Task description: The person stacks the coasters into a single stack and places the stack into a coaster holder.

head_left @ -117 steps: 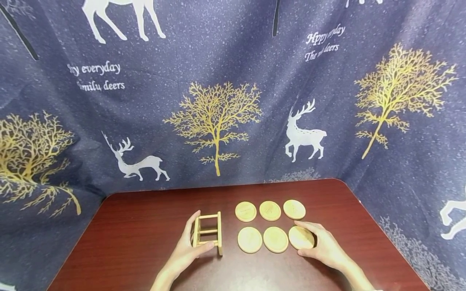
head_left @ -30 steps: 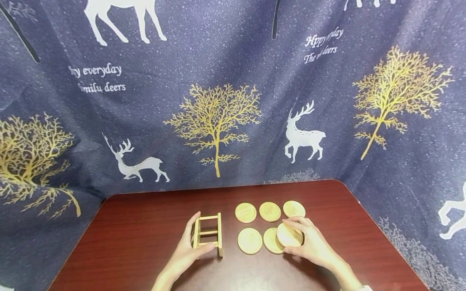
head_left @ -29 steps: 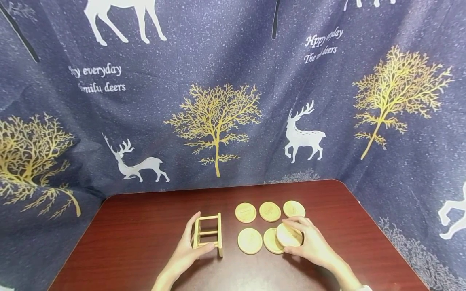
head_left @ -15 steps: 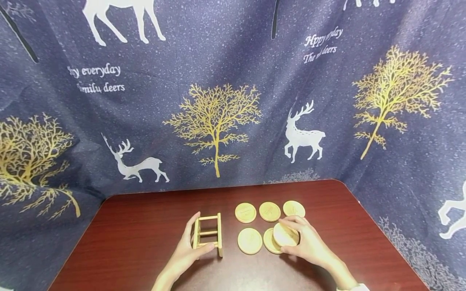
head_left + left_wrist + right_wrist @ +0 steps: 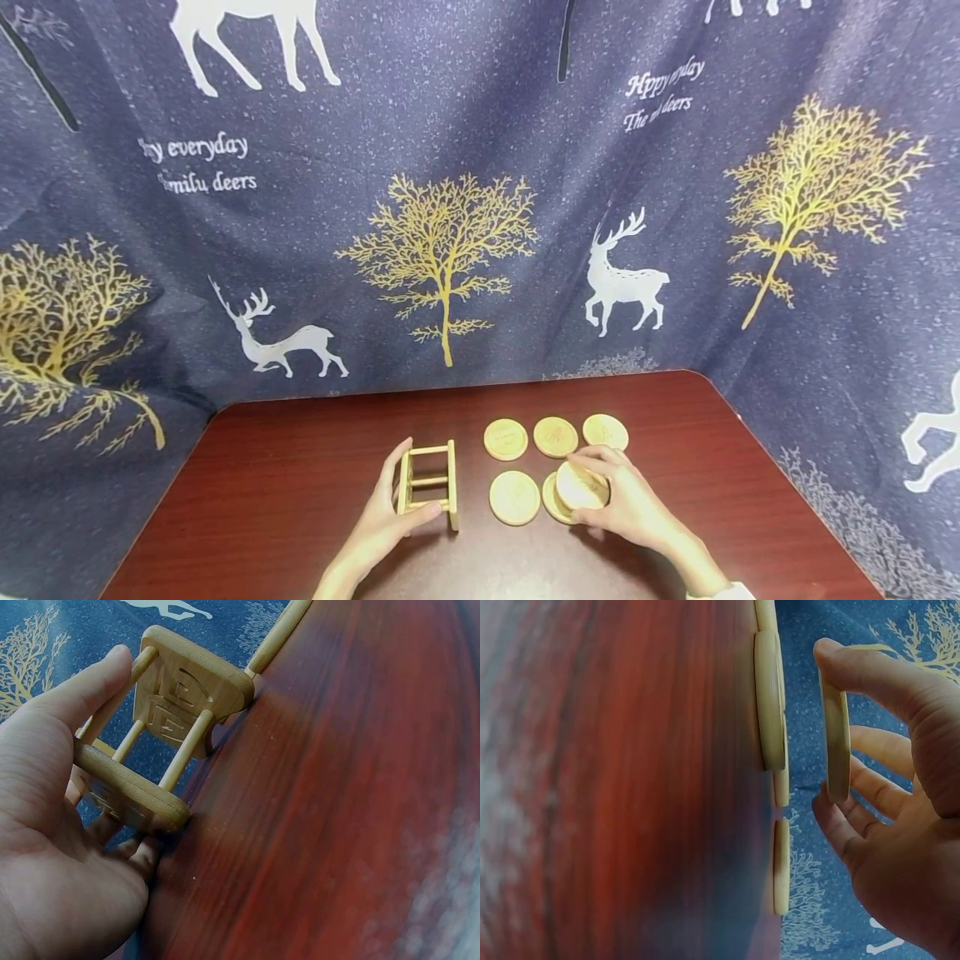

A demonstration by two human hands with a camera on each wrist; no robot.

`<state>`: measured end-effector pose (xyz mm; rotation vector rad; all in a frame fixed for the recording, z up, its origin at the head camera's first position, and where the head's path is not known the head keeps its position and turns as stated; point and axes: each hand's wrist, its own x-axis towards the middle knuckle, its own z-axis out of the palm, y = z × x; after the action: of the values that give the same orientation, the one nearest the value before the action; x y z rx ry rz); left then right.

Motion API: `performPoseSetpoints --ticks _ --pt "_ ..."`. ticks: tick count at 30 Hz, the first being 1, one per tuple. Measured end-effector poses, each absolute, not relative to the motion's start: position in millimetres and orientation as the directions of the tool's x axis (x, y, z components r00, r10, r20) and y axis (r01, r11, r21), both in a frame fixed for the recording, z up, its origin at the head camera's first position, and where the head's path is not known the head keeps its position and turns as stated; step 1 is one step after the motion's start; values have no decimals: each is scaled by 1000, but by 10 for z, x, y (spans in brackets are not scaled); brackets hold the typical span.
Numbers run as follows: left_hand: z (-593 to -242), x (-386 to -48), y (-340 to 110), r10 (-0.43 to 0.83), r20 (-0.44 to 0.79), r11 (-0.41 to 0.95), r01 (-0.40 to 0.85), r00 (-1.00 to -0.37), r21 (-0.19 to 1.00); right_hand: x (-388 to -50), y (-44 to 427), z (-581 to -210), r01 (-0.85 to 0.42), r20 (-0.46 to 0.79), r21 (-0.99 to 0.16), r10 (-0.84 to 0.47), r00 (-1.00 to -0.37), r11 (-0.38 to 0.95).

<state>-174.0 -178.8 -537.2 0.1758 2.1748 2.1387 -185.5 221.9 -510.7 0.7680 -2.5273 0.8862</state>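
Note:
My left hand [image 5: 386,512] grips a small wooden coaster rack [image 5: 429,481] at its left side, the thumb over a front rod. In the left wrist view the rack [image 5: 169,697] shows two end plates with carved marks, joined by rods. My right hand [image 5: 626,504] holds a round wooden coaster [image 5: 582,486] by its edge, between thumb and fingers. This coaster hangs over another coaster [image 5: 552,504] and hides part of it. The right wrist view shows the held coaster [image 5: 836,742] raised apart from those on the table.
A coaster [image 5: 514,497] lies between the rack and the right hand. Behind are three more in a row: left [image 5: 506,439], middle [image 5: 556,437] and right [image 5: 606,432]. They lie on a red-brown table [image 5: 285,483]. A patterned blue cloth [image 5: 480,125] hangs behind the table.
My right hand has lifted the front-right coaster from the table and moved it left over its neighbour, drifting slightly further left lately. The left hand and rack have stayed put.

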Motion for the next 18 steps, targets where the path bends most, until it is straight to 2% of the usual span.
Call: performPoseSetpoints --ticks 18 --pt "-5356 -1743 -1788 174 4 -5 3 -985 1000 -1849 2115 -5086 -579 441 -487 -388 -809 654"
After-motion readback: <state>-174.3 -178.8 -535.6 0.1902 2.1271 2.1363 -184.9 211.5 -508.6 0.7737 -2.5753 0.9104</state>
